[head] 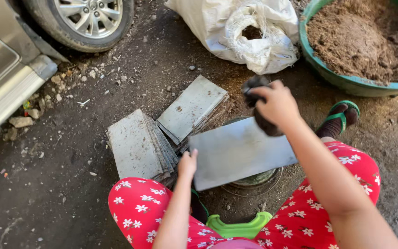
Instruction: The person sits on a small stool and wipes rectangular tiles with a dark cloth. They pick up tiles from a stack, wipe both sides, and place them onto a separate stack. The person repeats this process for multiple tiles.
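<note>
Left hand: grips the near left corner of a grey flat sheet, fingers curled on its edge, holding it level above the ground.
Right hand: clenched around a dark clump, raised over the far right end of the sheet.
Grey flat sheet: rests across a round green-rimmed object on the ground, between the person's knees.
Stacks: two piles of similar grey sheets lie on the ground just beyond the left hand, the farther pile leaning over the nearer.
Behind: a white sack, open at the top, and a green basin heaped with brown soil-like material.
Far left: a car wheel and silver car body.
Near: a green stool edge, red flowered trousers, a green sandal.
</note>
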Tool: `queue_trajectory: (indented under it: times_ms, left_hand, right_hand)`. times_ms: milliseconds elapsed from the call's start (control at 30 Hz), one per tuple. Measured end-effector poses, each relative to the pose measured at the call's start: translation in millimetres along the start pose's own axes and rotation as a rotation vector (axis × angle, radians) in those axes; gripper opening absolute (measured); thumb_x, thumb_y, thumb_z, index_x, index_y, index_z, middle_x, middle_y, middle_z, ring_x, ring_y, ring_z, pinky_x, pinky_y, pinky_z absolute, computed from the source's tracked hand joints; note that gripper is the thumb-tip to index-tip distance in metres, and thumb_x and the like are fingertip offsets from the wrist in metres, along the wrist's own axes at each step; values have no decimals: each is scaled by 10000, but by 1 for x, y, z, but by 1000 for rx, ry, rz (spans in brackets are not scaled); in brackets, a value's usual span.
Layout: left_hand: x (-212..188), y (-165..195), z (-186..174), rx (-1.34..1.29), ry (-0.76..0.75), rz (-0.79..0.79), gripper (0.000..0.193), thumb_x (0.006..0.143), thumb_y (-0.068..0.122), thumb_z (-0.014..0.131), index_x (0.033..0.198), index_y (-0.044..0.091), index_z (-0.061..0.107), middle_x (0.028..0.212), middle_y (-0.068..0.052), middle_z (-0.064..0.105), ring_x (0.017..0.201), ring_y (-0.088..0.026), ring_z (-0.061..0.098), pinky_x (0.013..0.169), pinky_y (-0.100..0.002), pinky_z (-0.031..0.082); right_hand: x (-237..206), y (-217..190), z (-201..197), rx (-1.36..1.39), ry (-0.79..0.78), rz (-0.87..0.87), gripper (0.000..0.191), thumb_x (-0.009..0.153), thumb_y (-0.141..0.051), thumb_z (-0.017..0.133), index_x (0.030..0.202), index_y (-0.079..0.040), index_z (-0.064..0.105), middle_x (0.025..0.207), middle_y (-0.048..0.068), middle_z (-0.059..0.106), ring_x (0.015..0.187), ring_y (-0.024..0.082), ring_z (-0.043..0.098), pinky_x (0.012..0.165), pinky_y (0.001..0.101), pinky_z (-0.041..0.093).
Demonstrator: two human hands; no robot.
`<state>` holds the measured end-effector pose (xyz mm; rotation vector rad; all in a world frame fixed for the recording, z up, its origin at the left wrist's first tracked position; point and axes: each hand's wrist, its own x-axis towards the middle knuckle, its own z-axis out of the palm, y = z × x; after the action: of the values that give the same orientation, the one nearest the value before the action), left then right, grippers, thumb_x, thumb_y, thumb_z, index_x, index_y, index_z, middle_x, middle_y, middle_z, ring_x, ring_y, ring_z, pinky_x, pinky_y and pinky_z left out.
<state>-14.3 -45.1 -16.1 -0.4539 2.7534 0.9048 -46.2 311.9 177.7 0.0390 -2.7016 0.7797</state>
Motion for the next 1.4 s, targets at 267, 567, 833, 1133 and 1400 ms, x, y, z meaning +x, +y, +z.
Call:
queue_trajectory:
  times_ms: [267,567,833,1133,1400]
  left_hand:
    - [-62,-2,92,-463,153,4,422,1032,420,514,1093,4,535,1005,-322,682,936,-531,633,742,-587,486]
    - [-70,-8,98,-249,219,-20,401,1029,412,524,1075,15,567,868,-280,707,789,-497,662,659,-576,505]
    - [-77,-20,101,-182,214,-63,408,1025,421,529,1140,31,566,881,-285,711,811,-496,663,678,-568,507]
    - [-74,-12,88,-159,223,-81,452,1009,472,510,1146,46,574,862,-272,712,811,-494,670,689,-572,514]
    - [-53,-34,64,-381,297,-55,486,1043,482,510,1092,14,630,972,-278,711,927,-490,650,767,-538,520]
  right_hand:
    - [-115,-134,151,-316,-352,-166,570,788,-393,694,1354,-403,638,1599,199,381,1432,601,302,936,902,292]
    - [-71,-26,150,-343,-169,45,469,807,-257,674,1265,-354,698,1463,105,493,1337,377,431,1030,737,338]
    - [6,59,111,-404,-108,272,349,880,-329,667,1219,-294,741,1378,144,537,1250,434,487,973,676,422]
    - [64,98,78,-445,-160,418,327,920,-387,651,1212,-271,739,1337,181,529,1173,455,523,895,570,508]
    - [55,44,31,-470,-186,91,318,881,-362,670,1182,-349,772,1250,147,575,1099,418,581,852,519,550]
